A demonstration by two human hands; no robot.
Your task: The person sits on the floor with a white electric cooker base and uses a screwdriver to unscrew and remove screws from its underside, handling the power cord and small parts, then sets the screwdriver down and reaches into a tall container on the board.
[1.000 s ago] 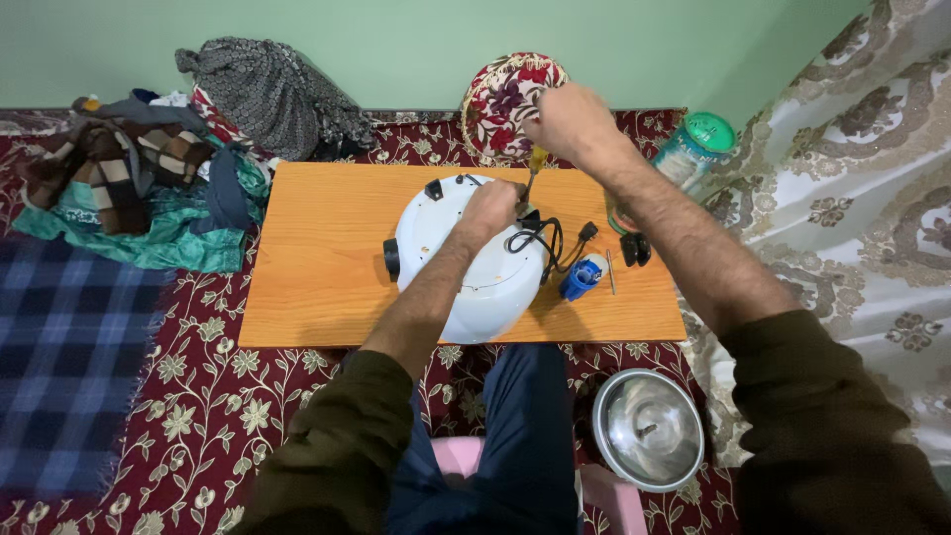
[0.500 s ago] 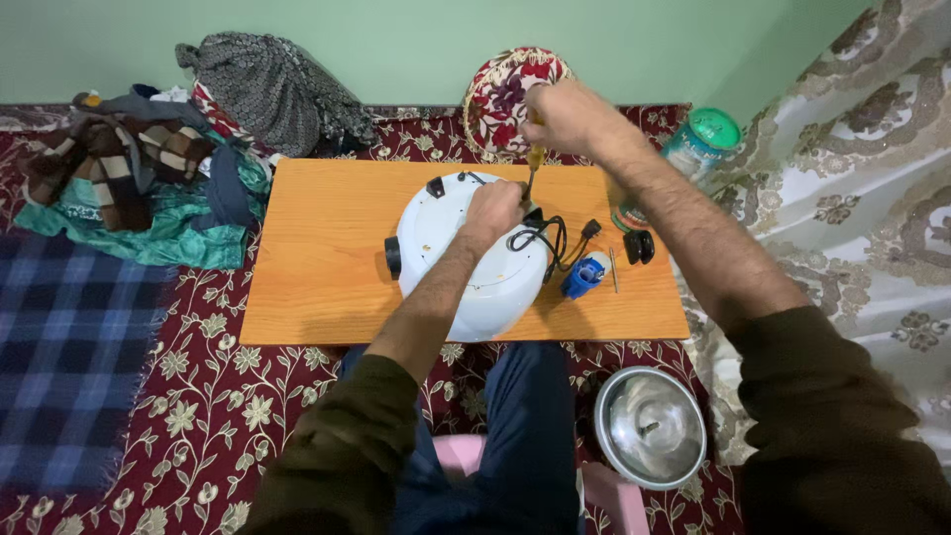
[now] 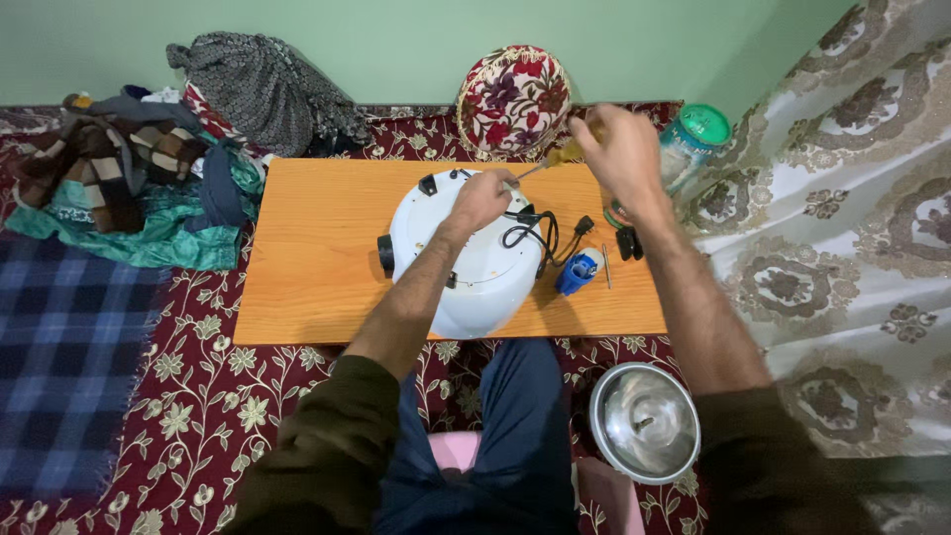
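Right hand (image 3: 619,149), clamped on yellow-handled screwdriver (image 3: 555,159), now tilts it lower toward round white appliance base (image 3: 466,253); left hand (image 3: 485,196) stays pressed atop base, fingers together.

White cooker body (image 3: 475,263) on the orange wooden table (image 3: 317,258); at twelve o'clock a red floral cushion (image 3: 513,97), at nine a blue checked blanket (image 3: 59,357), at two a green-lidded jar (image 3: 693,139), maroon flowered carpet (image 3: 198,416) underneath.
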